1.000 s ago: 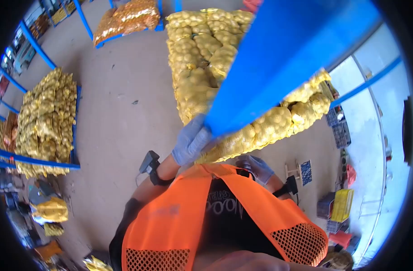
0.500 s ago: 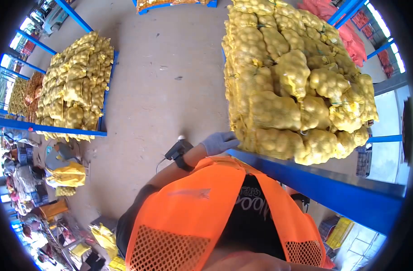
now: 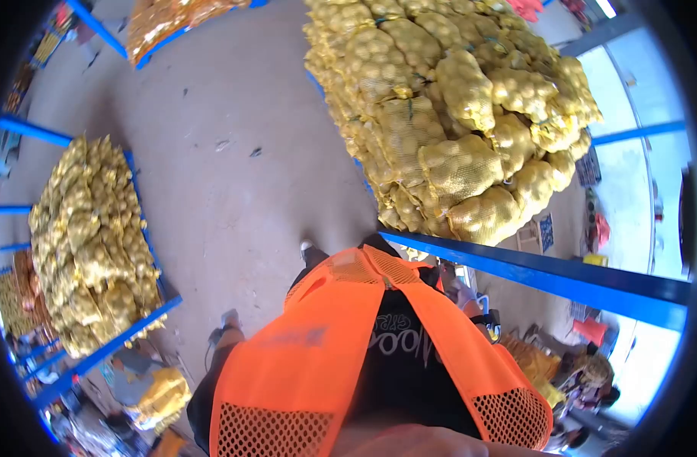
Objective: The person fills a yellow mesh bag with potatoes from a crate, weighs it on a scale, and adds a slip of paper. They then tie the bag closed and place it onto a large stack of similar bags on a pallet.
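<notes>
My left hand [image 3: 230, 318], in a grey glove, hangs low beside my body on the left, small and blurred; nothing is made out in it, and its fingers are unclear. My right hand [image 3: 463, 293] is low on the right by the blue beam [image 3: 546, 274], partly hidden by the orange vest [image 3: 287, 358]; its finger pose and anything held cannot be made out. Beyond the beam, a large stack of yellow mesh bags [image 3: 459, 167] filled with round, pale produce rests on a blue pallet.
Another stack of yellow bags [image 3: 93, 244] stands at the left behind a blue rail [image 3: 108, 346]. Orange bags [image 3: 173, 27] lie on a pallet at the top left. People [image 3: 592, 373] and crates are at the lower right, with more people at the lower left.
The view has turned and shifted, so the stacks sit farther left. My left hand has come off the large stack's near corner and dropped to my side. My right hand has come into sight.
</notes>
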`<state>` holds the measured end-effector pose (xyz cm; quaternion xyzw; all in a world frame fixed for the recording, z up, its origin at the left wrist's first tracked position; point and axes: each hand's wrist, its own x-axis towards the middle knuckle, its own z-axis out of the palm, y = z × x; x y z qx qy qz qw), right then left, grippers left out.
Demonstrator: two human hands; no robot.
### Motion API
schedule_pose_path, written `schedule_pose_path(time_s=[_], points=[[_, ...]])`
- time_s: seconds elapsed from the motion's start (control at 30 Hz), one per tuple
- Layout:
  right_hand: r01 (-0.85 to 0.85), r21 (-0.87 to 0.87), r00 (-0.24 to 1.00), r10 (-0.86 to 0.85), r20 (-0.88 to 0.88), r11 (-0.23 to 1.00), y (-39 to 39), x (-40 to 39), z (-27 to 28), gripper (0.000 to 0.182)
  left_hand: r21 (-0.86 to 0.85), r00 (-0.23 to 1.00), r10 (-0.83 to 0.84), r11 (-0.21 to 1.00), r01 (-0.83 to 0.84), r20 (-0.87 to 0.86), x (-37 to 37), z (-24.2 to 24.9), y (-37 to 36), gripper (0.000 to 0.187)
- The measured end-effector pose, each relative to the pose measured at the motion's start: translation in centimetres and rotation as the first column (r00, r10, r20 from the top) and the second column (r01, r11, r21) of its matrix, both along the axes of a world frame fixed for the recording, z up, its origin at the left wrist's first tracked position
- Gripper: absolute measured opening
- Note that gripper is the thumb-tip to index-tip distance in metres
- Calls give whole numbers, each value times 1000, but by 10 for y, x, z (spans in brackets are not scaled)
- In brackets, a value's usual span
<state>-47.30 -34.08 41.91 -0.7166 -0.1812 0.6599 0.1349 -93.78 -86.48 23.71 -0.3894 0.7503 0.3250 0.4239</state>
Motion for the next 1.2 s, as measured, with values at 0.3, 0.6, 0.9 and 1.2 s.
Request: schedule_pose_path(time_s=[0.3, 0.6, 0.9, 1.2], points=[[-596, 485, 775, 616, 139, 640, 41, -164, 60, 28, 439, 976, -217, 876, 197, -5, -103, -25, 254, 22], [208, 895, 964, -235, -120, 395, 278, -266, 56, 34, 559, 759, -625, 568, 603, -183, -155, 114, 551, 23], [254, 421, 944, -317, 86, 871, 427, -248, 10, 86, 769, 573, -815, 313, 558, -84, -203, 143, 766, 45], [637, 519, 732, -659, -173, 570, 398, -319, 49, 76, 800, 311, -949, 146, 582, -53, -93, 215, 1033, 89]])
